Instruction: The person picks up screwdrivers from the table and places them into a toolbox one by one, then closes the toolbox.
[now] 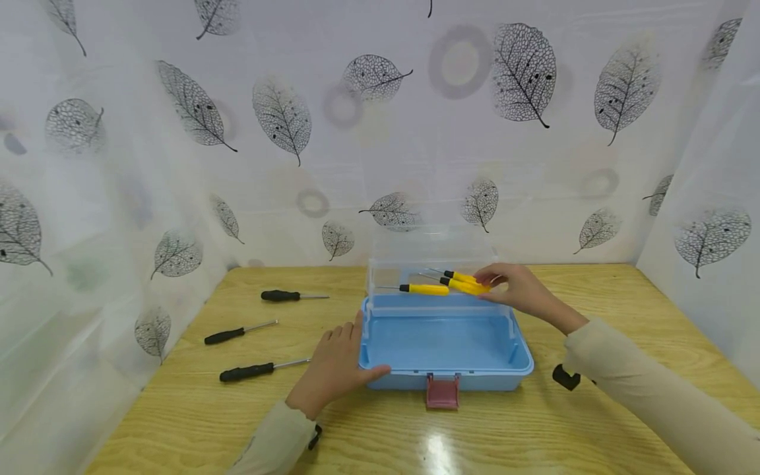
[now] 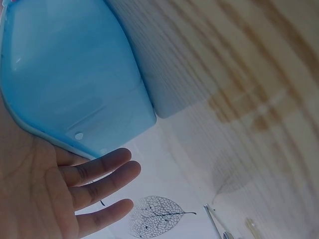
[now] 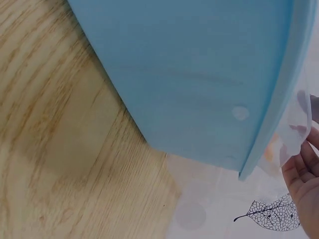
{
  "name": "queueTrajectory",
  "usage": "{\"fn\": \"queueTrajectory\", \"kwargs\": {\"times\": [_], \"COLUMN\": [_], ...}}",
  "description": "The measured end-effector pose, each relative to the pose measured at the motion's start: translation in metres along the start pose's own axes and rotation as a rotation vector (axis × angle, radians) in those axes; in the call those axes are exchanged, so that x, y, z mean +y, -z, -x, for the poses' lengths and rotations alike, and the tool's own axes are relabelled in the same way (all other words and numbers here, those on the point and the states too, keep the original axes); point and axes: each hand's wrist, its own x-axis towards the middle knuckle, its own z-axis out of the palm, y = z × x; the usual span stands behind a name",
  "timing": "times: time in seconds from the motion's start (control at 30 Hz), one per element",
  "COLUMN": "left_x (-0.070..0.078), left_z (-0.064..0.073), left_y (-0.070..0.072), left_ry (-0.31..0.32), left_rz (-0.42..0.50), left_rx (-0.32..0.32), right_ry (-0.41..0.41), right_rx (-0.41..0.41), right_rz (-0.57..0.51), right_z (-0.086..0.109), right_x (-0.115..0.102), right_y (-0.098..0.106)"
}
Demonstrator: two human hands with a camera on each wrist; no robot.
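Fingers straight, the left hand braces the blue toolbox, presumably to steady it; the right hand pinches two yellow screwdrivers.

Six screwdrivers show in all: three black-handled screwdrivers and three yellow-handled screwdrivers. There is one blue box, with one clear lid and one pink latch. Two hands show, one left hand and one right hand, in two sleeves, over one surface.
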Motion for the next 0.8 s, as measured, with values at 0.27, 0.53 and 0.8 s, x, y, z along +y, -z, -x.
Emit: {"fn": "queueTrajectory", "kwargs": {"times": [0.27, 0.53, 0.8], "left_x": [0.001, 0.001, 0.000], "left_z": [0.001, 0.001, 0.000], "left_y": [0.001, 0.001, 0.000], "left_ry": [-0.007, -0.001, 0.004], "left_rz": [-0.006, 0.014, 0.008], "left_rx": [0.002, 0.005, -0.003], "right_ry": [-0.031, 0.012, 0.041], "right_rx": [-0.003, 0.030, 0.022], "right_rz": [-0.053, -0.067, -0.096], "right_z": [0.010, 0.023, 0.041], "right_x": [-0.002, -0.005, -0.002], "right_y": [0.010, 0.022, 0.031]}}
